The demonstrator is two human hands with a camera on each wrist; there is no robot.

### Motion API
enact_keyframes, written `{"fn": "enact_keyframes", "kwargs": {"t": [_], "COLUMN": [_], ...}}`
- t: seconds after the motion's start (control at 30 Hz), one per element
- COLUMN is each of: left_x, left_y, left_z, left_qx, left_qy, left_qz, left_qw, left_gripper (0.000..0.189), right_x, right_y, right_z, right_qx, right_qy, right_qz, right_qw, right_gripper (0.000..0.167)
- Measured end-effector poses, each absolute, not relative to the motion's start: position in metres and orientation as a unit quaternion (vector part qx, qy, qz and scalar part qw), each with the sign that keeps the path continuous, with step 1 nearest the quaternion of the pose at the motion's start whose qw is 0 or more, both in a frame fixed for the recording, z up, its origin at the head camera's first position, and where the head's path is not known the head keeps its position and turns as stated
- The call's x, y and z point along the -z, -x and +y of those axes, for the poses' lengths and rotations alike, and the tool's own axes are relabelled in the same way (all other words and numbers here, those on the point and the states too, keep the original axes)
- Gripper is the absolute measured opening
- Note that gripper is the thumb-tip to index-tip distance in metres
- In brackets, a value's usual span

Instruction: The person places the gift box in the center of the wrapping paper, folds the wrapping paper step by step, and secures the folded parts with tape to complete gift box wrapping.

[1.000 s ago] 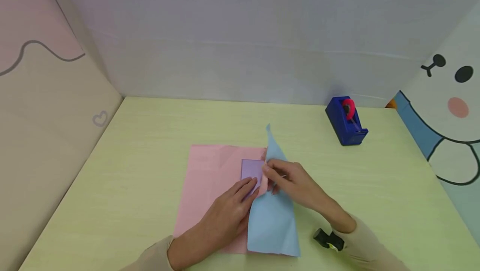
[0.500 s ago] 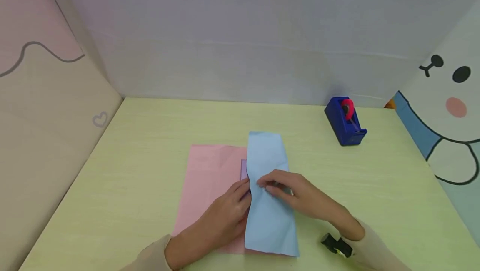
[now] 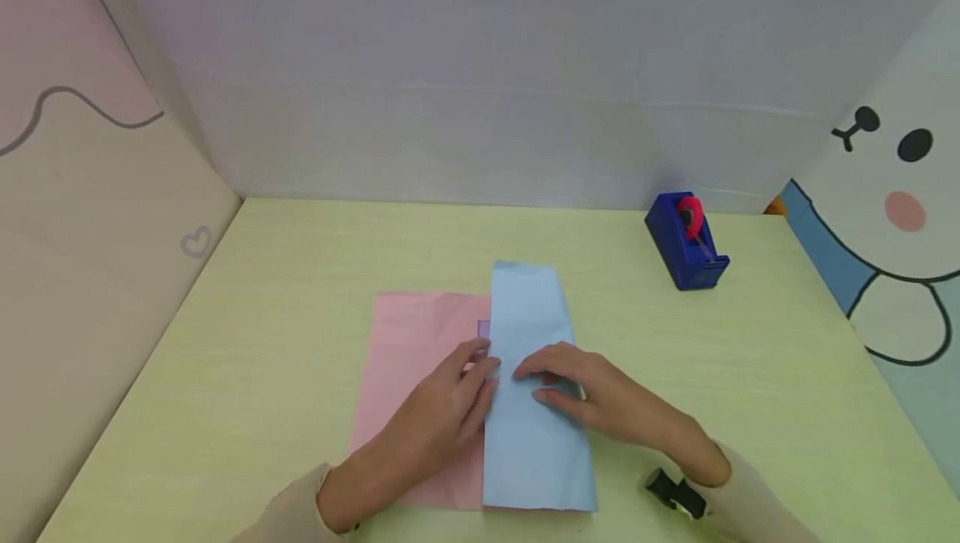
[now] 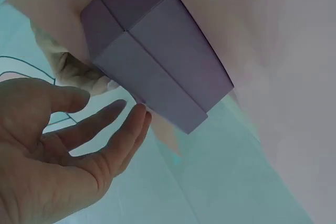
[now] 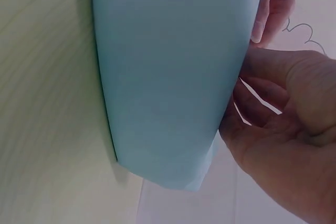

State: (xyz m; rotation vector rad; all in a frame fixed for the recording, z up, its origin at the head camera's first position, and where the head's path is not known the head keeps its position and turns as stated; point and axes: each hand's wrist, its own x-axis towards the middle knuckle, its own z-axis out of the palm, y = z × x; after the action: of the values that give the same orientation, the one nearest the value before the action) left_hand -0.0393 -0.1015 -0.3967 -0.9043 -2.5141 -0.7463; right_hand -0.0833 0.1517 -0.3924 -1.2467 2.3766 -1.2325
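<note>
Black device (image 3: 675, 493) by right sleeve (image 3: 750, 501). Left hand (image 3: 435, 414) loose, fingers apart, tips at left edge of blue flap (image 3: 528, 451); can't tell if pressing. Right hand (image 3: 600, 393) on flap, fingers gently bent, gripping nothing. Flap folded over pink sheet (image 3: 408, 343), hiding most of purple box (image 4: 157, 61); box's corner peeks out left of flap. All on pale tabletop (image 3: 300, 293). Farther back, right: blue tape dispenser (image 3: 677, 251), red roll (image 3: 691, 217) in it. Pale wall (image 3: 480, 126) behind.

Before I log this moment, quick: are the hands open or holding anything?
Left hand: open, beside the purple box.
Right hand: open, touching the blue paper.
</note>
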Motion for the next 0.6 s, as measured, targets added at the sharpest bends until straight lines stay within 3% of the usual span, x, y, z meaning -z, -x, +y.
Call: {"fn": "enact_keyframes", "kwargs": {"t": [0.23, 0.37, 0.5, 0.6], "left_x": [0.4009, 0.4027, 0.4029, 0.4028], "left_y": [0.0373, 0.0359, 0.0354, 0.0353], "left_z": [-0.1004, -0.0996, -0.0993, -0.0994], "left_qx": [0.188, 0.167, 0.165, 0.171], "left_qy": [0.334, 0.336, 0.338, 0.339], "left_qz": [-0.908, -0.911, -0.911, -0.911], "left_qw": [0.171, 0.170, 0.168, 0.163], "left_gripper": [0.036, 0.035, 0.035, 0.035], "right_x": [0.3933, 0.3909, 0.3890, 0.3902], "right_y": [0.0868, 0.0876, 0.0846, 0.0820], "right_z": [0.1516, 0.1516, 0.1492, 0.1463], "right_qx": [0.416, 0.391, 0.359, 0.376], "right_qy": [0.429, 0.404, 0.310, 0.225], "right_qz": [0.797, 0.825, 0.880, 0.896], "right_qw": [0.087, 0.050, 0.024, 0.077], "right_gripper": [0.029, 0.037, 0.069, 0.095]}}
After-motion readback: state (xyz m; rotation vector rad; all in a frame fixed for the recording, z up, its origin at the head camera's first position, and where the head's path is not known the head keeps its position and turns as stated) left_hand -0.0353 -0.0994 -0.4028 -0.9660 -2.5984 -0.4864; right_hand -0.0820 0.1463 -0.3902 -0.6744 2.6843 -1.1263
